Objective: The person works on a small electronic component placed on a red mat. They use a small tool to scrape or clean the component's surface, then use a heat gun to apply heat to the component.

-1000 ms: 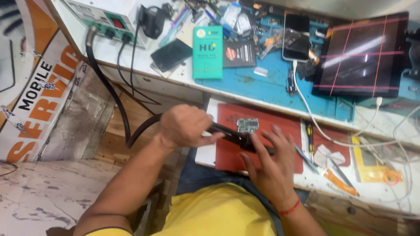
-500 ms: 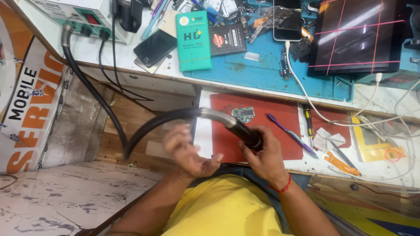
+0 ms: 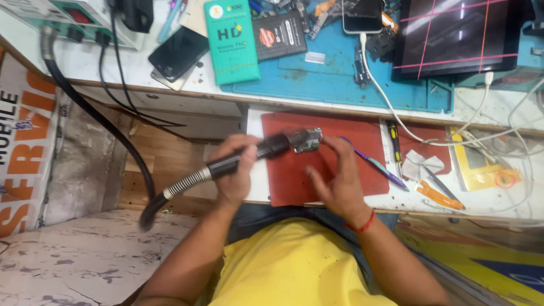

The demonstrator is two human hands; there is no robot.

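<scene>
My left hand [image 3: 235, 170] grips the black handle of a hot-air tool [image 3: 266, 150], whose hose [image 3: 113, 141] curves away left and up to a station. The tool's tip points at a small green circuit board [image 3: 307, 139] lying on a red mat [image 3: 368, 147]. My right hand [image 3: 337, 178], with a red thread on its wrist, hovers over the mat with fingers spread. Its fingertips are just right of the board and it holds nothing.
A hot-air station [image 3: 62, 17] stands at the back left. On the blue mat [image 3: 340, 85] lie a green box [image 3: 232, 39], phones [image 3: 178, 54] and a dark screen [image 3: 464, 34]. Screwdriver [image 3: 394, 144], tweezers [image 3: 374, 164] and white cables [image 3: 408, 119] lie right of the red mat.
The hot-air handle passed from my right hand to my left. My right hand let go and opened beside the board, and the tool's tip swung toward the board.
</scene>
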